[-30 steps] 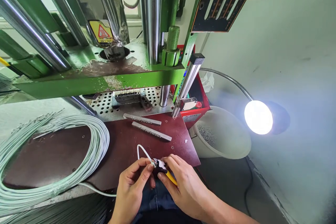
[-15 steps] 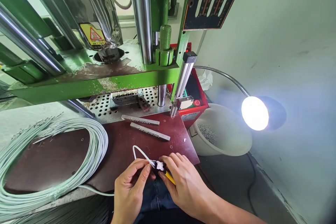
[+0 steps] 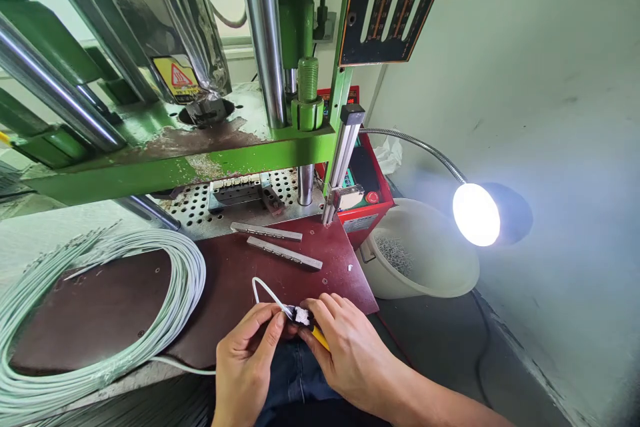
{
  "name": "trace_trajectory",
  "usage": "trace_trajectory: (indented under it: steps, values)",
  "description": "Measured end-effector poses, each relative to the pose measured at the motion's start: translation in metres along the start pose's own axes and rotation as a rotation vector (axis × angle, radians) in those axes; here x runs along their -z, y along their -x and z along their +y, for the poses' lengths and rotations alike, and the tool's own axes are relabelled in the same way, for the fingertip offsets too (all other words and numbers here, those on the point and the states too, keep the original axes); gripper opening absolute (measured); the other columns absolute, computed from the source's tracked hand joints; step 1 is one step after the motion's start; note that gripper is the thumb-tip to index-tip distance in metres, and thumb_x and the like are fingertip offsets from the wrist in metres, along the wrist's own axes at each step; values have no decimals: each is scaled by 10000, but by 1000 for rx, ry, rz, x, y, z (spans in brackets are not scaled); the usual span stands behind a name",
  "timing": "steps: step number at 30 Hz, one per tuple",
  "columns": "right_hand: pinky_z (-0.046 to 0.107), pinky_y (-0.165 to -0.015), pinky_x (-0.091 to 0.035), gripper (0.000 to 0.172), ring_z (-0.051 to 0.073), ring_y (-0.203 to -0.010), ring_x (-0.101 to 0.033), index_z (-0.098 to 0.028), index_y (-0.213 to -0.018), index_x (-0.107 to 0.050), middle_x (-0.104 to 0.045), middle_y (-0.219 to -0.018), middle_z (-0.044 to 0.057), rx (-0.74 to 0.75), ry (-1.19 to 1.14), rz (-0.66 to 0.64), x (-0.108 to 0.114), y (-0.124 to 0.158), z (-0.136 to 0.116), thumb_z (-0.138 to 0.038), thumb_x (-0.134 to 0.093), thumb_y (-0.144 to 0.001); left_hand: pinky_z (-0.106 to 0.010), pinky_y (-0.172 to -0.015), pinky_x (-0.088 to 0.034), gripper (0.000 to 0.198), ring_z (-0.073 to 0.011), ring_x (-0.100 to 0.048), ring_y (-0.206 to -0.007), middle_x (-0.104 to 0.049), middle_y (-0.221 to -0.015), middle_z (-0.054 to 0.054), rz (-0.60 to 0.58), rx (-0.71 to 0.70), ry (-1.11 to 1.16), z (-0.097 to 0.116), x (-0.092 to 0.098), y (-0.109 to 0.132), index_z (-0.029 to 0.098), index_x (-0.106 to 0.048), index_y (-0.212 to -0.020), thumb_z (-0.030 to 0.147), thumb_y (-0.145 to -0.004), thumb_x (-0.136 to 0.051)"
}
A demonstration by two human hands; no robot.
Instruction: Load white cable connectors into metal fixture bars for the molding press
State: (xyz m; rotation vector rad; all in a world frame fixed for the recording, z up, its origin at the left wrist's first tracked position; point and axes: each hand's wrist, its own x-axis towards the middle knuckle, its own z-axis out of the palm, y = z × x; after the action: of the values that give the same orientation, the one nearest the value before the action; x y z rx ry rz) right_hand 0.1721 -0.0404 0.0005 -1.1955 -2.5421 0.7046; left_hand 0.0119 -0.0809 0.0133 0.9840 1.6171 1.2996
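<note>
While left hand (image 3: 245, 360) has its grip pinched on white cable (image 3: 269, 291), seemingly steadying it, right hand (image 3: 350, 343) grips yellow-handled pliers (image 3: 320, 337) at its three o'clock.

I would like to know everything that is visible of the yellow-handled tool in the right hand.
The tool has a yellow handle, plastic-looking, and a dark head with a rough white patch, material unclear. It slants, its head pointing toward the left hand, where the white cable meets or nearly meets it. The right hand grips it, hiding much of the handle. Whether its jaws are closed cannot be told.
</note>
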Motion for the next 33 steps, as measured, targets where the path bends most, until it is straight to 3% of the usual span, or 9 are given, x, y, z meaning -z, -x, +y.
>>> trace_trajectory:
  steps: [7, 17, 29, 33]
  values:
    - [335, -721, -441, 92, 202, -791, -567, -178, -1017, -482, -596, -885, 58, 47, 3, 35, -10, -2, 6, -231, -438, -957, -215, -631, -557, 171, -157, -634, -633, -675, -709, -8, 33, -29, -13, -1, -1, 0, 196, -760, -813, 344, -742, -711]
    - [301, -687, -413, 48, 183, -759, -569, -192, -950, -476, -607, -867, 42, 23, -70, 35, -13, -2, 5, -219, -439, -965, -196, -640, -549, 142, -160, -659, -681, -717, -796, -21, 28, -70, -24, -1, -1, -2, 198, -755, -808, 316, -760, -693]
    - [353, -742, -399, 109, 218, -825, -536, -201, -898, -462, -599, -904, 50, -123, -145, -35, -10, -3, -7, -260, -401, -968, -178, -687, -537, 112, -150, -651, -732, -688, -795, -5, 29, -134, -62, -5, 1, -2, 216, -759, -837, 253, -777, -673]
    - [303, -665, -360, 168, 168, -721, -480, -199, -809, -410, -564, -825, 33, -141, -275, -65, -8, -4, -6, -267, -402, -962, -187, -666, -544, 118, -152, -652, -705, -684, -776, -6, 40, -138, -41, -7, 1, -4, 210, -763, -821, 273, -770, -678]
